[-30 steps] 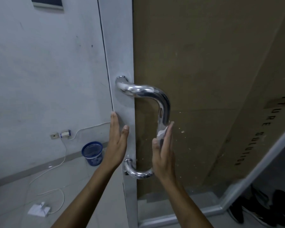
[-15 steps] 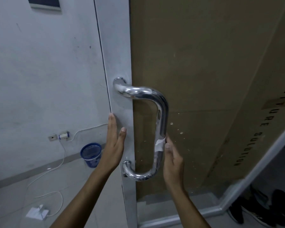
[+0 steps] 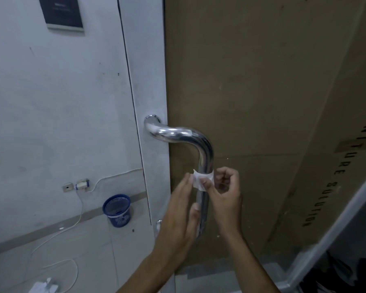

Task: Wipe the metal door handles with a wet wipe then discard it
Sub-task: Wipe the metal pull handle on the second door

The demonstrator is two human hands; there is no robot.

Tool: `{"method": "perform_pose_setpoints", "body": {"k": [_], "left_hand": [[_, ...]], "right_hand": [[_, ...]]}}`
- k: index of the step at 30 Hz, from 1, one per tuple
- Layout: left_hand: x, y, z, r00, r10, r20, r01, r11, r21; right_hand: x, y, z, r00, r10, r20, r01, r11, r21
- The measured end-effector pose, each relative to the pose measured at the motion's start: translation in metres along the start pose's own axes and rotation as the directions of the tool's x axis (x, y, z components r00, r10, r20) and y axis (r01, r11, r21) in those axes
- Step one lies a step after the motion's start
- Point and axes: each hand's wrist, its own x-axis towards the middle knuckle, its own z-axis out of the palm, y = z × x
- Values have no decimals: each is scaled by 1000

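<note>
The wipe (image 3: 202, 180) is wrapped round the vertical bar of the handle (image 3: 205, 157), about midway down its length. It is pinched against the bar by the thumb and curled fingers of the right hand (image 3: 227, 188); this grip is closed on the wipe. The left hand (image 3: 183, 212) is held flat with straight fingers beside the bar, its fingertips touching the left edge of the wipe; nothing is gripped by it.

The handle is mounted on the door (image 3: 148, 85), whose edge stands in front of a large cardboard panel (image 3: 251, 81).

Progress is judged as partial. Wiping of this handle is under way. It cannot be told from the gloss of the metal which sections are already cleaned. The upper bend, the top mount and the lower bend below the hands are not covered by the wipe at this moment. Only one handle is in view, so any other handle named by the task is taken as outstanding.

Disposal is not yet done. A blue bin (image 3: 117, 210) stands on the floor against the wall, well apart from the hands, and is judged the likely place for the wipe.
</note>
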Motion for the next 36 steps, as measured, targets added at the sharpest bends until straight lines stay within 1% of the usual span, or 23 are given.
{"method": "perform_pose_setpoints", "body": {"k": [2,3,5,7,8,11,15,16,19,21,25,27,29,33,36], "left_hand": [[-8,4,16,997,-11,82,13,1000,-22],[-12,4,24,995,-32,98,34,999,-20],[-17,5,37,991,-106,85,108,994,-23],[-13,7,42,979,-192,64,200,965,-167],[-10,6,44,980,-192,49,199,954,-223],[2,5,48,984,-175,19,174,949,-263],[29,19,42,956,-290,29,282,894,-348],[36,21,38,954,-299,26,290,895,-338],[49,22,29,966,-254,45,256,921,-293],[53,18,28,956,-280,85,292,910,-294],[44,-5,34,918,-334,215,389,867,-312],[31,-17,39,904,-353,240,415,860,-299],[21,-22,42,913,-347,213,396,878,-268],[19,-18,49,940,-312,138,339,898,-279],[34,2,50,976,-212,43,217,951,-220]], "right_hand": [[-2,2,-3,1000,-14,10,15,999,-28],[-4,4,-5,999,-24,27,25,998,-50],[-8,7,-10,997,-31,67,36,996,-79],[-9,7,-15,994,-33,102,43,994,-99],[-9,7,-18,993,-45,112,58,992,-113],[-5,6,-24,991,-58,121,71,992,-106],[0,4,-29,992,-56,109,65,994,-85],[1,3,-30,993,-57,99,65,995,-80],[5,2,-33,996,-55,70,58,998,-39],[6,3,-35,997,-45,60,46,999,-18],[3,10,-40,999,2,46,-2,1000,-17],[0,14,-42,998,32,48,-31,999,-11],[-4,19,-43,997,59,47,-59,998,-9],[-2,22,-43,993,109,42,-110,994,23],[1,20,-42,991,128,26,-129,990,63]]}}
